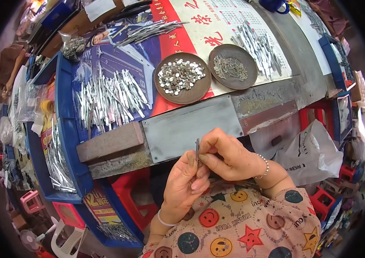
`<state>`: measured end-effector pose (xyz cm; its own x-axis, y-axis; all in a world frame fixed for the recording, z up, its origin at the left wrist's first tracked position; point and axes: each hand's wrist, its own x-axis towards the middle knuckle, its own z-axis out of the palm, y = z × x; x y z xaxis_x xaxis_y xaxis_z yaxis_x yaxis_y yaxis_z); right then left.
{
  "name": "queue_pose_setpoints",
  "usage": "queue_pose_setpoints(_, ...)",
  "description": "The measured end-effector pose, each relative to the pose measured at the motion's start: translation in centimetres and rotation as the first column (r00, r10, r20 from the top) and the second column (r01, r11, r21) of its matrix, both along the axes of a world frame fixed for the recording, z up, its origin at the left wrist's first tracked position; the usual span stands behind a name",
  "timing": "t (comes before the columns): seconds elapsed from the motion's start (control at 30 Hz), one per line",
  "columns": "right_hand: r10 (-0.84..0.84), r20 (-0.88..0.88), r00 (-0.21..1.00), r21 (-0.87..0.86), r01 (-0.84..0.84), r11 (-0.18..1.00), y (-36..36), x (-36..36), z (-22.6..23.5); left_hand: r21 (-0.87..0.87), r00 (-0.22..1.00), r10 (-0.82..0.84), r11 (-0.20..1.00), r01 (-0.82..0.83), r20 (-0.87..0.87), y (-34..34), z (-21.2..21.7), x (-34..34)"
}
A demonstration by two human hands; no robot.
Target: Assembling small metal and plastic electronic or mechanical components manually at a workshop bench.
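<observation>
Both hands pinch one thin metal strip [197, 149]: left hand [185, 182] below, right hand [229, 157] beside it, fingers closed tight.

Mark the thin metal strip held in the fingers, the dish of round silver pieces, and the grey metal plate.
metal strip [197, 148], head view, upper end.
dish of round pieces [183, 96], head view, near rim.
grey plate [191, 127], head view, bare middle.

Red-white printed poster [191, 26] covering bench; white plastic bag [309, 152], perhaps full, right

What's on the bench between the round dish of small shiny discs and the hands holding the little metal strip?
In the head view, a bare grey metal plate lies between the dish of discs and both hands, left hand, right hand, pinching the metal strip.
</observation>
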<state>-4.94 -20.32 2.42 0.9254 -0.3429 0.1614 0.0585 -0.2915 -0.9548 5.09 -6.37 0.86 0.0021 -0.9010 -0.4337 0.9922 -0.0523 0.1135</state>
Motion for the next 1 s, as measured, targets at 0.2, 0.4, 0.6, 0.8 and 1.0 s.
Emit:
queue_pose_setpoints(0.2, -0.014, -0.054, 0.998, -0.01, 0.014, 1.0, 0.3, -0.1, 0.4, 0.007, 0.912, 0.086, 0.995, -0.097, 0.401, -0.2, -0.6, -1.0)
queue_pose_setpoints(0.4, -0.022, -0.077, 0.997, -0.002, 0.022, 1.0, 0.5, -0.4, 0.9, -0.08, 0.801, 0.19, 0.981, -0.176, 0.567, 0.1, -0.8, -1.5)
queue_pose_setpoints(0.6, -0.057, 0.093, 0.994, 0.221, 0.035, 0.975, 0.8, -1.3, -0.4, -0.211, 0.811, 0.251, 0.964, -0.161, 0.528, 0.0, 0.0, -2.1)
queue_pose_setpoints(0.8, -0.339, -0.018, 0.941, 0.327, 0.326, 0.887, 1.9, -2.2, -0.8, -0.127, 0.849, 0.171, 0.984, -0.124, 0.499, -0.7, 0.1, -2.5)
queue_pose_setpoints(1.0, -0.346, 0.076, 0.935, 0.203, 0.325, 0.923, 1.7, 0.0, -0.7, -0.201, 0.795, 0.259, 0.964, -0.175, 0.549, -2.1, -0.7, -1.6)
